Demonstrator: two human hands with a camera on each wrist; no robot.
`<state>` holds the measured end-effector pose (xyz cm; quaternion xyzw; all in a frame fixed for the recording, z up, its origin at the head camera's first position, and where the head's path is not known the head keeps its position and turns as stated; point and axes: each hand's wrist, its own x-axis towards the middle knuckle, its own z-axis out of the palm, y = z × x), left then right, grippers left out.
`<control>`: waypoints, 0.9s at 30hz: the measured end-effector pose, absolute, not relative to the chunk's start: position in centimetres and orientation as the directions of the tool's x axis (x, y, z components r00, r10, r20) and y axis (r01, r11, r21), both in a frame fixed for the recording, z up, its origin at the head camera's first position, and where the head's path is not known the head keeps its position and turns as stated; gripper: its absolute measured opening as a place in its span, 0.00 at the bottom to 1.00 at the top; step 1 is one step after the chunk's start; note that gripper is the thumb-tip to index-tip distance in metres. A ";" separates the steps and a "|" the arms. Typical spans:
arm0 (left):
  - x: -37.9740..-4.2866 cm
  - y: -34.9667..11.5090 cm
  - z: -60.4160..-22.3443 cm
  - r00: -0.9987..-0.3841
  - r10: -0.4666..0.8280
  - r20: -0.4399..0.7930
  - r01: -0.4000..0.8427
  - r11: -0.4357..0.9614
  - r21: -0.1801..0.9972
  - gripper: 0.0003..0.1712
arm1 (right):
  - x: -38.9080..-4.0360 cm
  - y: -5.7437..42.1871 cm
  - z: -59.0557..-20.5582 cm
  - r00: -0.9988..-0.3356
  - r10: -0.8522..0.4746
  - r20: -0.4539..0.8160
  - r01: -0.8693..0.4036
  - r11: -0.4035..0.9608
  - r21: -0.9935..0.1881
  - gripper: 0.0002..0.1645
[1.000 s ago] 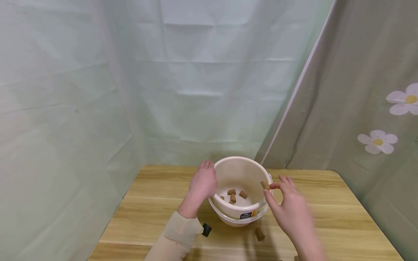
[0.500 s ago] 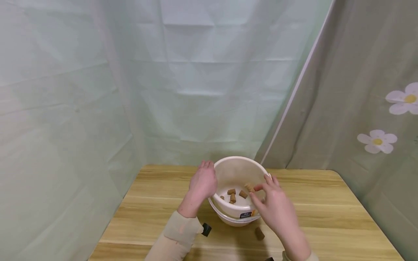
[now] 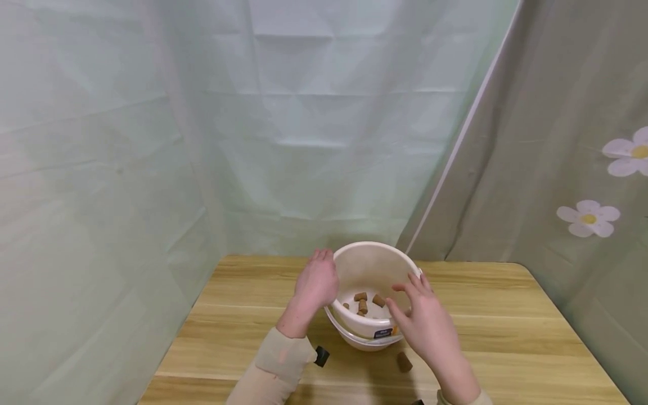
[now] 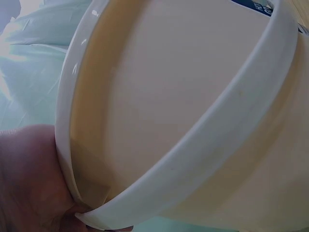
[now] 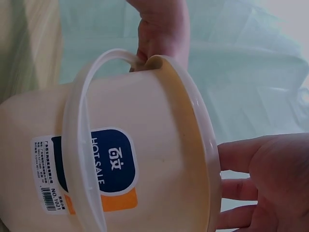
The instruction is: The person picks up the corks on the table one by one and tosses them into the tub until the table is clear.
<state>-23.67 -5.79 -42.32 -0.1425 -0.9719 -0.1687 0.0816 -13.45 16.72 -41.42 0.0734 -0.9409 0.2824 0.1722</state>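
Note:
A cream plastic bucket [image 3: 372, 267] stands on the table, with several brown corks [image 3: 362, 307] on its floor. My left hand [image 3: 316, 281] grips the rim at the left side; its fingertips are partly hidden. In the right wrist view the white carrying handle [image 5: 76, 130] hangs down across the front label [image 5: 114, 162]. My right hand [image 3: 427, 320] is at the right rim, thumb and index finger spread apart over the opening with nothing between them. One loose cork [image 3: 404, 362] lies on the table in front of the bucket.
The wooden table [image 3: 506, 320] has a rounded far right corner. Pale green sheeting [image 3: 314, 140] hangs behind and to the left, and a grey-green curtain [image 3: 521, 169] with white flowers hangs on the right. A small black object [image 3: 321, 356] shows beside the left sleeve.
My right hand has moved left over the bucket with a pinched cork and has let go of it inside. The left hand has stayed on the rim.

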 end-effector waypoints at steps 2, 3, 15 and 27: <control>-23.7 -5.7 -42.4 -0.945 0.250 0.212 0.307 0.902 0.303 0.26 | -13.4 16.8 -41.4 -0.931 -0.043 0.361 -0.237 0.824 -0.514 0.19; -23.7 -5.7 -42.4 -0.945 0.249 0.214 0.307 0.901 0.306 0.26 | -13.4 16.9 -41.5 -0.933 -0.044 0.358 -0.238 0.821 -0.519 0.19; -23.4 -5.9 -42.6 -0.926 0.275 0.259 0.346 0.892 0.291 0.25 | -12.5 18.2 -42.9 -0.888 -0.029 0.459 -0.318 0.760 -0.567 0.13; -23.6 -5.9 -42.6 -0.933 0.266 0.244 0.334 0.891 0.307 0.26 | -11.3 19.3 -43.4 -0.858 -0.050 0.511 -0.396 0.697 -0.598 0.09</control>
